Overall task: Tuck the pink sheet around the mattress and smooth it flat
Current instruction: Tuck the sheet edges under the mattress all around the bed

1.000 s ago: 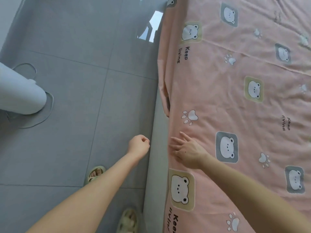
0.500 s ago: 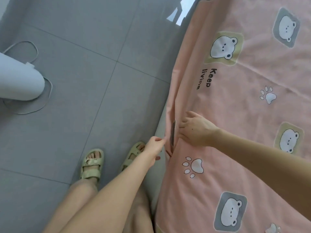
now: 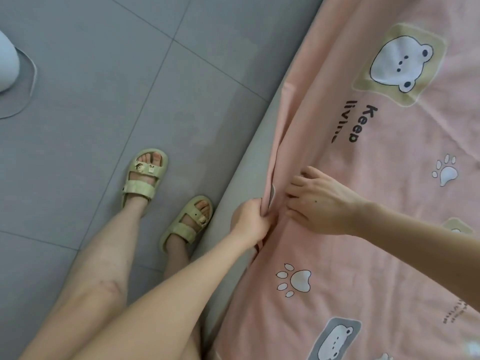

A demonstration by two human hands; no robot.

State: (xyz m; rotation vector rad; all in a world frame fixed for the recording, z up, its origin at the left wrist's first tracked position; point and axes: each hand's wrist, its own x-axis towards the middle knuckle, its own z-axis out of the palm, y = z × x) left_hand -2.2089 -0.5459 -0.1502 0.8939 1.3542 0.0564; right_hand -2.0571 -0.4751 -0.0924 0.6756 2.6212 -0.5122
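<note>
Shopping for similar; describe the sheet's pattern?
Pink sheet with white bears, paw prints, "Keep living" text; head view.

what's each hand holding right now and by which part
The left hand grips the pink sheet by its side edge, bunched at the mattress side. The right hand holds nothing; its spread fingers press on the sheet's top.

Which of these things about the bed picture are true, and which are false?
1. The left hand grips the edge of the pink cotton sheet with bear prints. True.
2. The right hand is in the air. False: it rests on the sheet.
3. The person wears pale green strapped sandals. True.
4. The tiled floor is brown. False: it is grey.
</note>
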